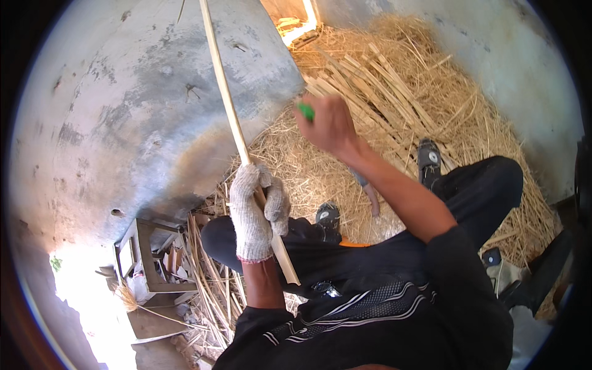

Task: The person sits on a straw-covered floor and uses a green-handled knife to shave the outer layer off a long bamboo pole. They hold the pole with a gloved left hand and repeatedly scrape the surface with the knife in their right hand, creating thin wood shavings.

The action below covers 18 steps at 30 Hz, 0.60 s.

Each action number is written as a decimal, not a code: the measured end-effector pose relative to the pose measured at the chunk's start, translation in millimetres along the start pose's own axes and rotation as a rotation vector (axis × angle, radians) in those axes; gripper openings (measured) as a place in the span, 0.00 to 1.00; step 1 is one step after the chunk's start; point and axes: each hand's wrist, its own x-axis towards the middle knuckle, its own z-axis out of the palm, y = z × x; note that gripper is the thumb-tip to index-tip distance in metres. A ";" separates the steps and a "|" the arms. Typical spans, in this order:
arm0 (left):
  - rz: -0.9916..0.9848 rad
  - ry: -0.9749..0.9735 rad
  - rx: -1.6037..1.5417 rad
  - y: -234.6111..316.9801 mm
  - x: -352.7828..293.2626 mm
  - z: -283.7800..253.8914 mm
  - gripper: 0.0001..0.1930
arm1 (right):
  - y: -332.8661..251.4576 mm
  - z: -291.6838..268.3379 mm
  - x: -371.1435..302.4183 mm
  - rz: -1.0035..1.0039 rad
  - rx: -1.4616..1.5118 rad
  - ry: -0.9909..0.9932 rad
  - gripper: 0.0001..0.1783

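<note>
Seen here: one gloved left hand (248, 216), closed round a long pale strip (230, 102). One bare right hand (333, 126), gripping a green item (306, 111); to its right, loose strips (385, 86) on straw (487, 132).

Pale strips (394, 98) on straw-strewn floor (296, 163)

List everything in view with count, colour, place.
Long strip: one, pale yellow, in left hand
Green object: one, green, in right hand, mostly hidden
Shavings: uncounted, straw-coloured, across floor
Loose strips: many, tan, on shavings, top right
Frame: one, grey-brown, left
Thin strips: many, tan, beside frame
Walls: two, grey, upper left and right
Stick: one, brown, on shavings, centre
Orange item: one, orange, centre, mostly hidden
Shoes: two, dark, own feet
Left hand: one, off-white glove, centre left
Right hand: one, bare, upper centre
</note>
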 end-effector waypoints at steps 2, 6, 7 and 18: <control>-0.025 -0.032 -0.018 -0.1 8.3 0.6 0.15 | -19.0 -5.0 -24.4 -0.164 0.010 0.031 0.12; -0.237 -0.117 -0.156 -3.6 3.3 10.4 0.13 | -19.0 5.0 -29.3 -0.257 0.032 0.085 0.10; -0.270 -0.168 -0.200 -4.8 3.6 11.1 0.13 | -19.1 4.4 -30.9 -0.234 -0.003 0.097 0.11; -0.413 -0.325 0.303 -16.8 -28.1 44.2 0.10 | 36.0 0.6 34.8 0.348 -0.101 0.008 0.21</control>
